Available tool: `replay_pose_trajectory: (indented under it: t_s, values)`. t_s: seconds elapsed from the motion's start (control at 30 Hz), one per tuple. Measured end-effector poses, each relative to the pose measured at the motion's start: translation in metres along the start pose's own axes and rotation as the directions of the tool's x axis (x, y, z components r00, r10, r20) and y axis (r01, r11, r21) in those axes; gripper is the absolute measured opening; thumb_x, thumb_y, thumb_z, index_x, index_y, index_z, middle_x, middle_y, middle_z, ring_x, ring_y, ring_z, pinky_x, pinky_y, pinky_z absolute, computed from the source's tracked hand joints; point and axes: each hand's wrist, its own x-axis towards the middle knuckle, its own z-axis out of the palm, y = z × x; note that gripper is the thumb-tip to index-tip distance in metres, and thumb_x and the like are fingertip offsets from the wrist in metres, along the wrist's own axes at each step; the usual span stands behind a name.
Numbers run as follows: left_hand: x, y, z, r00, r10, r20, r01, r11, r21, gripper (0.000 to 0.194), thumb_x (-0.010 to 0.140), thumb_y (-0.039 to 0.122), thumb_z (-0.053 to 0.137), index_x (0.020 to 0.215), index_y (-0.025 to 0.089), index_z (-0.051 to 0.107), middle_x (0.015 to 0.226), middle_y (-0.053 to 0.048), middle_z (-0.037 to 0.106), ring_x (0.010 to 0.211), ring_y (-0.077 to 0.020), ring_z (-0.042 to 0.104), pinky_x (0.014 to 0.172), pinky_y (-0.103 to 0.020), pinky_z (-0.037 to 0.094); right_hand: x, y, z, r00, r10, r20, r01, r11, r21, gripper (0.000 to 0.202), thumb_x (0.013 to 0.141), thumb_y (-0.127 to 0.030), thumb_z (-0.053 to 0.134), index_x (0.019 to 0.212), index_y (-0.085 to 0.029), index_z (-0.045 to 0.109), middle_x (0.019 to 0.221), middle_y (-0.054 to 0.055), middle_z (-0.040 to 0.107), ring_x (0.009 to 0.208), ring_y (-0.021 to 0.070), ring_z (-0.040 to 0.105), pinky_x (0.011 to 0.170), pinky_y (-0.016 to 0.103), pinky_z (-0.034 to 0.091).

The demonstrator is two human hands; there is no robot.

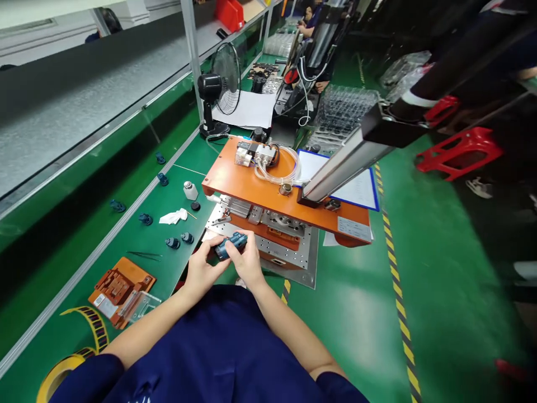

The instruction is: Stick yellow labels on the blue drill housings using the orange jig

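Both hands hold one dark blue part point(230, 246) in front of my body, at the near edge of the orange machine. My left hand point(204, 265) has its fingers around the part's left end. On the other side, my right hand point(247, 260) grips it with the thumb on its face. Behind the part stands the orange press machine point(251, 176) with a metal base plate point(308, 254). Similar small blue parts point(172, 243) are spread over the green table point(168, 196) at the left, several in all.
An orange fixture point(121, 285), tweezers point(145, 256), a yellow tape roll point(62, 375), a white bottle point(190, 191) and a white cloth point(173, 216) lie left. Further back are a black fan point(213, 92), a clipboard point(356, 184) and another person's hand point(321, 87). A silver cylinder point(339, 168) slants above the machine.
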Motion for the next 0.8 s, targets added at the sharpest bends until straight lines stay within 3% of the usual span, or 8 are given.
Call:
replay_pose_trajectory:
  t_s: [0.1,0.2,0.37,0.43,0.5,0.6,0.7,0.8]
  values:
    - [0.01,-0.003,0.008,0.974,-0.168,0.153,0.185,0.977,-0.102,0.045,0.071,0.035,0.083,0.109,0.02,0.065,0.108,-0.007,0.071,0.101,-0.0244,0.069,0.092,-0.04,0.056,0.005,0.014,-0.02,0.989,0.138,0.05,-0.144,0.982,0.123,0.038,0.089,-0.059,0.057,0.102,-0.023,0.056,0.075,-0.003,0.059,0.055,0.0114,0.055,0.048,0.022,0.045]
    - [0.02,-0.011,0.016,0.917,-0.226,0.328,0.276,0.954,-0.115,0.046,0.072,0.038,0.082,0.11,0.017,0.065,0.109,-0.009,0.072,0.102,-0.0245,0.069,0.094,-0.041,0.055,0.004,0.029,-0.037,0.98,0.158,0.121,-0.17,0.981,0.097,0.039,0.094,-0.06,0.049,0.103,-0.024,0.057,0.063,-0.007,0.053,0.043,0.009,0.049,0.039,0.019,0.038]
    - [0.03,-0.04,0.038,0.856,-0.133,0.5,0.068,0.987,0.147,0.047,0.074,0.037,0.08,0.116,0.021,0.067,0.118,-0.008,0.072,0.109,-0.027,0.067,0.098,-0.042,0.052,-0.006,0.063,-0.059,0.987,0.14,0.083,-0.132,0.986,-0.097,0.042,0.096,-0.059,0.045,0.097,-0.021,0.062,0.048,-0.008,0.052,0.037,0.0116,0.051,0.041,0.021,0.043]
    - [0.035,-0.054,0.05,0.833,-0.111,0.542,-0.022,0.972,0.233,0.048,0.071,0.034,0.081,0.115,0.022,0.069,0.117,-0.008,0.073,0.109,-0.0275,0.068,0.098,-0.042,0.052,-0.003,0.077,-0.078,0.993,0.111,0.048,-0.1,0.978,-0.182,0.041,0.095,-0.057,0.048,0.096,-0.021,0.066,0.059,-0.002,0.064,0.049,0.0149,0.061,0.051,0.026,0.051]
    - [0.04,-0.067,0.059,0.83,-0.12,0.545,-0.052,0.956,0.289,0.047,0.07,0.035,0.081,0.114,0.02,0.07,0.113,-0.008,0.075,0.105,-0.0279,0.069,0.096,-0.042,0.053,0.01,0.091,-0.104,0.998,0.06,-0.037,-0.068,0.955,-0.29,0.038,0.094,-0.053,0.05,0.098,-0.021,0.07,0.088,0.006,0.074,0.08,0.0216,0.071,0.074,0.035,0.058]
    - [0.052,-0.08,0.07,0.849,-0.131,0.511,-0.054,0.942,0.331,0.048,0.073,0.04,0.079,0.114,0.017,0.069,0.109,-0.01,0.075,0.099,-0.028,0.071,0.091,-0.041,0.056,0.045,0.107,-0.146,0.982,-0.029,-0.185,-0.06,0.886,-0.459,0.033,0.093,-0.044,0.053,0.109,-0.02,0.069,0.127,0.015,0.065,0.126,0.0319,0.054,0.108,0.052,0.041]
    - [0.065,-0.084,0.076,0.865,-0.109,0.489,-0.088,0.928,0.363,0.049,0.074,0.04,0.078,0.116,0.018,0.067,0.109,-0.009,0.075,0.098,-0.0265,0.071,0.09,-0.04,0.056,0.088,0.119,-0.172,0.981,-0.073,-0.182,-0.047,0.813,-0.58,0.026,0.087,-0.036,0.064,0.105,-0.019,0.071,0.125,0.017,0.067,0.132,0.0371,0.048,0.114,0.058,0.03]
    - [0.079,-0.083,0.08,0.875,-0.077,0.478,-0.142,0.904,0.404,0.046,0.076,0.04,0.076,0.115,0.018,0.067,0.109,-0.009,0.075,0.097,-0.0264,0.071,0.088,-0.04,0.056,0.12,0.127,-0.179,0.988,-0.098,-0.123,-0.005,0.762,-0.647,0.029,0.08,-0.03,0.073,0.107,-0.021,0.071,0.122,0.014,0.069,0.128,0.0376,0.053,0.112,0.056,0.033]
